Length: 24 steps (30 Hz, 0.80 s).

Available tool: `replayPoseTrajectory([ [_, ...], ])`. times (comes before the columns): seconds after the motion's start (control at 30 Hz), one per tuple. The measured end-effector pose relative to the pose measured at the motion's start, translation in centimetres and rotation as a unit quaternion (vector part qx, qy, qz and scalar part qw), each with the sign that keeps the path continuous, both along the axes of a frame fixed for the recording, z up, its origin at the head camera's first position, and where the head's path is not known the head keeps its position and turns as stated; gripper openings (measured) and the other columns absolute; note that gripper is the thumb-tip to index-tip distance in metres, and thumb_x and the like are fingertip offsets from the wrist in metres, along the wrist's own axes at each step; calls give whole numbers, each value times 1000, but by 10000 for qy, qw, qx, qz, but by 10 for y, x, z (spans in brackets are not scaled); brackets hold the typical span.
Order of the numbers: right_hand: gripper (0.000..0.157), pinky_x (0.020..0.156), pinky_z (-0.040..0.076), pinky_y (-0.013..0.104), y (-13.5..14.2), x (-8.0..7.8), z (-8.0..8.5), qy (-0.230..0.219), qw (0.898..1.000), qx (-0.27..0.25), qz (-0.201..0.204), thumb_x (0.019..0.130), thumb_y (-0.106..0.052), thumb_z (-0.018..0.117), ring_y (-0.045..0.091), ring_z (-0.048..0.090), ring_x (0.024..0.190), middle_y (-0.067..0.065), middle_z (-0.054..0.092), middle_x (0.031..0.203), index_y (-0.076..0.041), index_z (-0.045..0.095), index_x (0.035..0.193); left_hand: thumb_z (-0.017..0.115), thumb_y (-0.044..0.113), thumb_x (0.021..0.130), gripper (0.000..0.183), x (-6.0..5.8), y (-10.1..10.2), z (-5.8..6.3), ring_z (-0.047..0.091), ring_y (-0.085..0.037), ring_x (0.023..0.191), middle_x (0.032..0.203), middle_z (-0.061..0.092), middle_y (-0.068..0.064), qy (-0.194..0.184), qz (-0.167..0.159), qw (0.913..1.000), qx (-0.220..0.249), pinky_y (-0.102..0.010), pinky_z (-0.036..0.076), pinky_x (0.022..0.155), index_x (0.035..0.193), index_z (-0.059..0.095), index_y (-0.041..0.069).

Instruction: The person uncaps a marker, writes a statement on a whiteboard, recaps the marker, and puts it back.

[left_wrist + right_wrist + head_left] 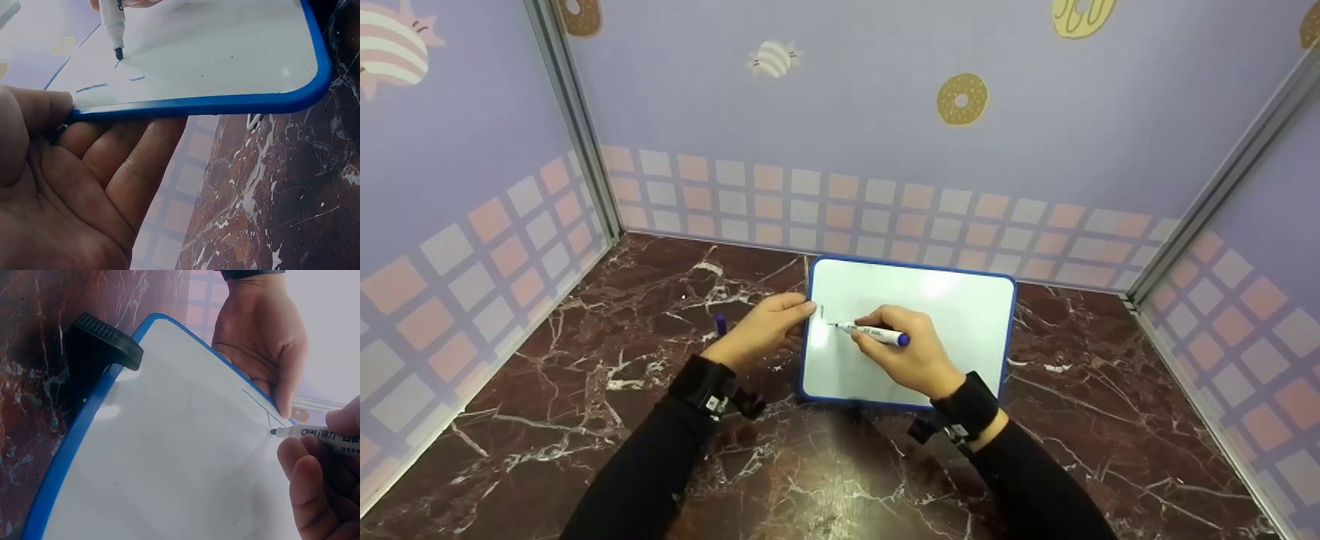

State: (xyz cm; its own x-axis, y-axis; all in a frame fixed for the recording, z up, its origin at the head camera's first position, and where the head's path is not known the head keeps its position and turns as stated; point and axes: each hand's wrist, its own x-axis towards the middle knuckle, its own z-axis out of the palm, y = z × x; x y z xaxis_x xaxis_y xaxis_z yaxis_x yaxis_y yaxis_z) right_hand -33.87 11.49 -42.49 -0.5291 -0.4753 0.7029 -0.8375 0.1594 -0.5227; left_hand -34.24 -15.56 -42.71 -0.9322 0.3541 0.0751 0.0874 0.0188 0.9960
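Observation:
A whiteboard [915,360] with a blue frame leans back on the table, a few short thin strokes near its left edge. My left hand [769,326] grips that edge, thumb on the front and fingers behind, as the left wrist view shows. A white marker [881,334] with a blue end is pinched in my right hand [911,349]. Its dark tip [118,54] is at a stroke on the board surface. Lettering shows on the marker's barrel in the right wrist view.
A blue-purple marker cap [721,324] stands on the dark marbled table [622,420], left of my left hand. A black ridged piece [104,340] overlaps the board's lower edge in the right wrist view. Patterned wall panels [870,112] enclose the table at back and sides.

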Motion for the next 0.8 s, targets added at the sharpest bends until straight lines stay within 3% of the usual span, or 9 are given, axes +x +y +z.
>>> replayPoseTrajectory([
  [0.3,7,61,52,23,-1,2,1,96,9999,66,-106,98,-1,83,13,64,70,7,82,99,-2,81,105,52,24,119,31,0,-2,1,75,-16,77,94,77,-8,215,10,9995,-218,-31,65,68,116,67,-3],
  [0.57,10,66,55,21,0,3,6,285,9993,-129,202,97,6,82,16,67,74,10,82,100,0,80,105,53,24,119,31,0,-2,1,76,-18,76,95,78,-9,35,10,9999,-126,-35,67,69,120,66,-3],
  [0.8,10,66,52,17,3,-3,6,408,9983,-402,55,97,5,82,14,64,72,8,81,97,0,80,106,53,25,119,33,0,-1,2,76,-19,76,99,79,-11,-13,55,9998,-181,-36,68,70,125,66,-5],
])
